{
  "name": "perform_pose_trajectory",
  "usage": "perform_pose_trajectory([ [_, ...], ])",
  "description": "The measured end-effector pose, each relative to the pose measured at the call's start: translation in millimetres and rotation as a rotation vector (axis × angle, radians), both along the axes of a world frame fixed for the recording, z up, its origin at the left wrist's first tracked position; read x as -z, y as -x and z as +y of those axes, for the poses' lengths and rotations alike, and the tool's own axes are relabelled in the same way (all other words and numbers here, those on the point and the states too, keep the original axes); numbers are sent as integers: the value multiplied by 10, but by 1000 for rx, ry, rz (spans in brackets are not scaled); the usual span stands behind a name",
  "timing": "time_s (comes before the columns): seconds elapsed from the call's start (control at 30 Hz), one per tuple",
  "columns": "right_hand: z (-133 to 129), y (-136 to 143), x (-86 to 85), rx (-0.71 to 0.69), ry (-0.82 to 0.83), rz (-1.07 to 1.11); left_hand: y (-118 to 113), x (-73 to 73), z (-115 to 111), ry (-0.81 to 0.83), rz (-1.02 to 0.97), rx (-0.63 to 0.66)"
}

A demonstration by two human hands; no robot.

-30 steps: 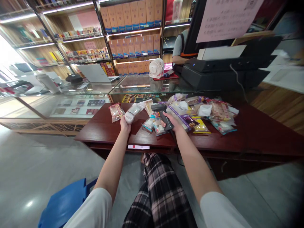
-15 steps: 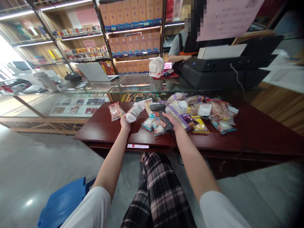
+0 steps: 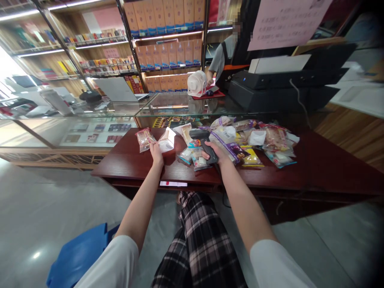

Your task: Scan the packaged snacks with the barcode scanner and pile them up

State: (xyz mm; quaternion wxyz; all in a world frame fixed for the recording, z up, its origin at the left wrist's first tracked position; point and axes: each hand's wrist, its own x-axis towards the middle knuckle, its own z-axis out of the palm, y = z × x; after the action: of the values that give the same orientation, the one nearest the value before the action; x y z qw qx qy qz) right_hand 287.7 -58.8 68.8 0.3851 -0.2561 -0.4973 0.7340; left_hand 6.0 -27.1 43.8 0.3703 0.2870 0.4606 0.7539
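Observation:
My left hand (image 3: 156, 153) is at the left part of the dark red table (image 3: 120, 163), closed on the edge of a white paper-wrapped package (image 3: 167, 140). Just left of it lies a clear packet with red print (image 3: 145, 140). My right hand (image 3: 216, 152) is wrapped round the grip of a black handheld scanner (image 3: 211, 154), whose head points left. Beneath and beside the scanner are small clear packets with blue edges (image 3: 199, 159). A pile of bagged snacks, among them a yellow packet (image 3: 252, 157), lies to the right.
Behind the table stands a glass display counter (image 3: 168, 105) bearing a white fan (image 3: 197, 83), a laptop (image 3: 112, 89) and a black printer-like machine (image 3: 279, 86). A person (image 3: 222, 58) stands beyond it. A blue bin (image 3: 79, 256) is on the floor at lower left.
The white package in my left hand has turned and tilted up, showing a different side. My right hand and the scanner have barely moved. The person behind the counter has shifted an arm.

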Motion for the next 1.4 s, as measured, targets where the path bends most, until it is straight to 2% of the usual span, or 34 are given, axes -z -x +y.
perform_pose_trajectory([
  [0.07,-4,-2,-5,1,16,11,7,-9,-59,-34,175,-78],
  [0.2,3,-7,-9,38,24,35,-16,-49,-176,-31,793,-302],
  [0.3,17,-16,-7,103,20,36,-74,-92,-253,6,1051,-430],
  [0.37,31,-24,2,130,15,35,-126,-113,-300,-17,1172,-422],
  [0.47,53,-39,20,123,5,46,-203,-99,-339,-97,1312,-210],
  [0.53,62,-49,31,97,3,55,-236,-54,-327,-112,1310,-99],
  [0.57,64,-53,35,87,1,61,-245,-24,-310,-99,1277,-87],
  [0.7,47,-51,29,81,-6,72,-238,59,-227,-17,1127,-136],
  [0.8,27,-17,11,108,34,24,-228,28,-216,-51,1102,-111],
  [0.87,27,11,5,132,48,6,-228,-20,-237,-119,1132,26],
  [0.97,58,48,20,186,17,28,-231,-71,-265,-159,1228,354],
  [1.03,87,67,40,254,-15,45,-234,-66,-263,-114,1266,455],
  [1.13,110,84,53,324,-53,51,-239,-16,-233,-68,1326,416],
  [1.23,88,65,32,331,-70,67,-238,37,-200,-64,1384,291],
  [1.33,39,12,-1,240,-59,72,-233,55,-185,-26,1386,193],
  [1.4,7,-11,-18,107,-47,46,-232,47,-187,-22,1392,216],
])
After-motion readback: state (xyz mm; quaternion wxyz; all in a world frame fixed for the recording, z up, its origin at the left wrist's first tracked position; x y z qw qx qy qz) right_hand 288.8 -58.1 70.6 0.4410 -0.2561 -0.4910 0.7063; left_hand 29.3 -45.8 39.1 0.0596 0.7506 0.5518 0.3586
